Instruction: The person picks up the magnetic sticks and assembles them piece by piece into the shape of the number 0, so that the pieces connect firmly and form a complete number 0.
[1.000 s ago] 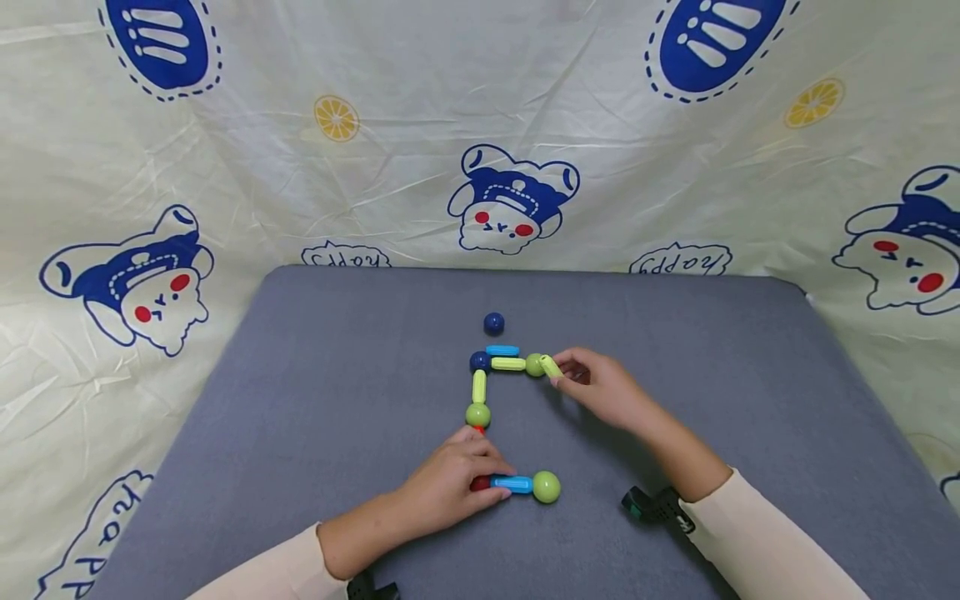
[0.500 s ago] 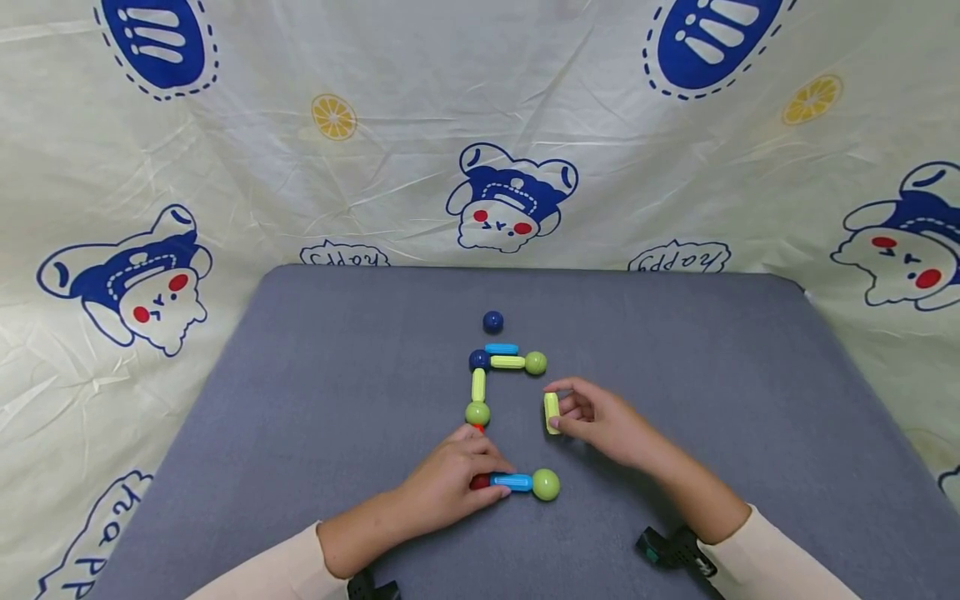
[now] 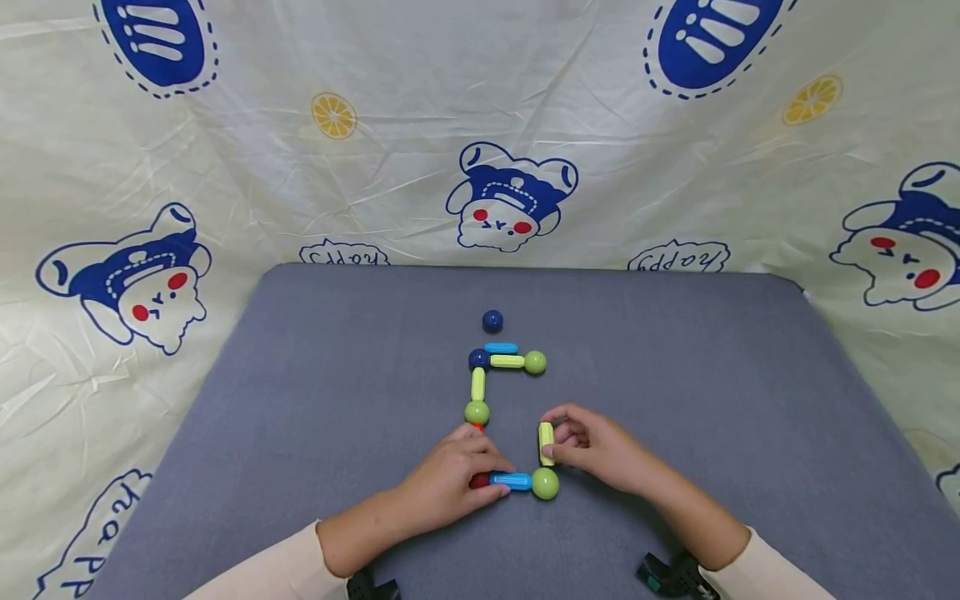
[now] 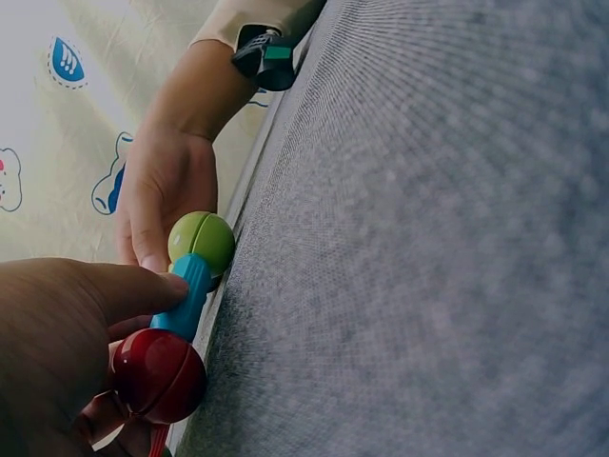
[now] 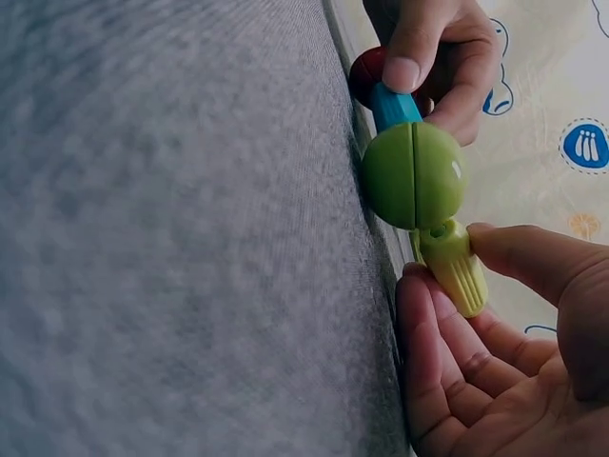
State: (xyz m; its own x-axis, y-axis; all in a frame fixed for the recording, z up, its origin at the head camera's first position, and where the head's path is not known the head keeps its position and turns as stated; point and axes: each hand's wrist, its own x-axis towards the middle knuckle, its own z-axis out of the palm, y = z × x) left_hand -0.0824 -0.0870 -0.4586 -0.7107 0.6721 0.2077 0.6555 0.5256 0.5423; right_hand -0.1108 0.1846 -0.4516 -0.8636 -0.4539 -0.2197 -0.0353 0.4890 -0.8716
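My left hand [image 3: 450,475] pinches a blue rod [image 4: 186,295] between thumb and fingers, beside a red ball [image 4: 160,376]. At the rod's other end sits a green ball [image 3: 545,483]. My right hand [image 3: 603,446] holds a light yellow rod [image 3: 547,443] between thumb and fingertips, its near end right at that green ball. Beyond my left fingers, a red rod's tip shows under another green ball [image 3: 477,412]. From there a yellow rod [image 3: 478,384] runs up to a dark blue ball [image 3: 479,359], and a second yellow rod [image 3: 507,361] leads right to a green ball [image 3: 536,362].
A loose blue rod [image 3: 501,347] lies just behind the upper yellow rod. Farther back is a single dark blue ball [image 3: 492,321]. The grey cloth-covered table [image 3: 337,358] ends at a printed curtain [image 3: 405,183].
My right hand has carried the yellow rod from the upper right green ball toward me, down to the lower green ball. My left hand has stayed in place.
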